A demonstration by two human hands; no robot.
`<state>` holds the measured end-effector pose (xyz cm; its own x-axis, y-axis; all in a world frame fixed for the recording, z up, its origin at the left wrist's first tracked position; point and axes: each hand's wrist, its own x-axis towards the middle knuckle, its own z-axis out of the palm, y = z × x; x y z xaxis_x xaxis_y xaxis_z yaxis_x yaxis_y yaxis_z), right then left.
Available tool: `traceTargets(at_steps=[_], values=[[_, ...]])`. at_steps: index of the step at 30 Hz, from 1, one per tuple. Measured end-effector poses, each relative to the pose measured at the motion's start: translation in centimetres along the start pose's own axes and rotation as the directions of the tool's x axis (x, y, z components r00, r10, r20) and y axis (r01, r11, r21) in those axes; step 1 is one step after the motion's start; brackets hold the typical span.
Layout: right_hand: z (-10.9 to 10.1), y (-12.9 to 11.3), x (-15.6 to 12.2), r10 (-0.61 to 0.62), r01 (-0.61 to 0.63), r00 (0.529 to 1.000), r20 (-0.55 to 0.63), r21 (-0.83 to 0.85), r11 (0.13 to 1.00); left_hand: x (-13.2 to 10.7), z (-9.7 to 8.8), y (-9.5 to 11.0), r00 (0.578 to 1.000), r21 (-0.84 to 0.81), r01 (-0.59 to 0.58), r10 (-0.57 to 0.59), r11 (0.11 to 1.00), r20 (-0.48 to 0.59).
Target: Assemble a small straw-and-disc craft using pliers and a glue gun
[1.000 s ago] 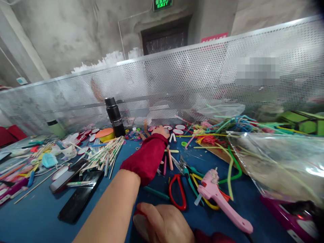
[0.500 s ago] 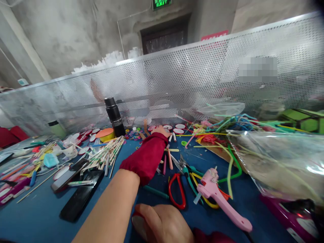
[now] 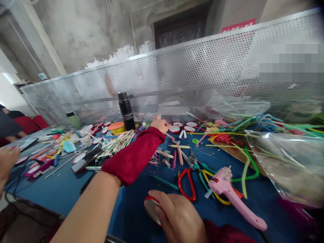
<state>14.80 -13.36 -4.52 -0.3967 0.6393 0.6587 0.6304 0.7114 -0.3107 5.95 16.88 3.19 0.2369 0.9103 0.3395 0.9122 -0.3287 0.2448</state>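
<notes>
My left hand (image 3: 160,125), in a maroon sleeve, reaches to the far part of the blue table. Its fingers are curled together beside a red-rimmed white disc (image 3: 174,129); whatever they hold is hidden. Close to me, my right hand (image 3: 181,216) is closed on another red-rimmed white disc (image 3: 152,210), tilted on edge between thumb and fingers. Beyond the right hand lie red-handled scissors (image 3: 187,184), teal-handled pliers (image 3: 194,162) and a pink glue gun (image 3: 233,195). Several coloured sticks and a pink pen-like stick (image 3: 180,154) lie between the two hands.
A black bottle (image 3: 126,111) stands by the perforated metal screen (image 3: 177,74). Left are a bundle of paper sticks (image 3: 117,145), a phone (image 3: 87,160) and another person's hand (image 3: 8,160). A clear plastic bag (image 3: 286,165) and coloured strands (image 3: 253,125) occupy the right.
The view has swung left, so another person's hand now shows. My left hand's fingers have drawn closer together near the discs. My right hand still holds its disc, now more visible.
</notes>
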Motion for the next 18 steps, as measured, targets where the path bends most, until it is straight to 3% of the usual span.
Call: traceTargets(at_steps=[4, 8, 10, 13, 15, 18], values=[[0.0, 0.7, 0.4, 0.042, -0.042, 0.997, 0.072, 0.004, 0.999, -5.1, -3.9, -2.3, 0.999, -0.106, -0.054, 0.055, 0.993, 0.004], [-0.1, 1.5, 1.3, 0.161, -0.162, 0.979, 0.126, -0.001, 0.987, -11.9, -5.9, -3.6, 0.992, -0.291, -0.095, 0.115, 0.952, 0.053], [-0.2, 1.7, 1.7, 0.227, -0.230, 0.965, 0.131, 0.011, 0.973, -15.2, -6.2, -3.8, 0.987, -0.456, -0.070, 0.128, 0.887, 0.098], [-0.4, 1.9, 2.5, 0.305, -0.309, 0.947, 0.100, 0.022, 0.951, -19.0, -6.3, -3.4, 0.970, -0.737, 0.030, 0.159, 0.675, 0.185], [-0.4, 1.9, 3.3, 0.334, -0.336, 0.940, 0.076, 0.012, 0.942, -20.7, -6.1, -3.0, 0.948, -0.787, 0.089, 0.191, 0.611, 0.256], [-0.4, 2.1, 4.5, 0.363, -0.363, 0.931, 0.031, -0.015, 0.932, -21.9, -5.4, -2.4, 0.920, -0.809, 0.056, 0.285, 0.585, 0.270]])
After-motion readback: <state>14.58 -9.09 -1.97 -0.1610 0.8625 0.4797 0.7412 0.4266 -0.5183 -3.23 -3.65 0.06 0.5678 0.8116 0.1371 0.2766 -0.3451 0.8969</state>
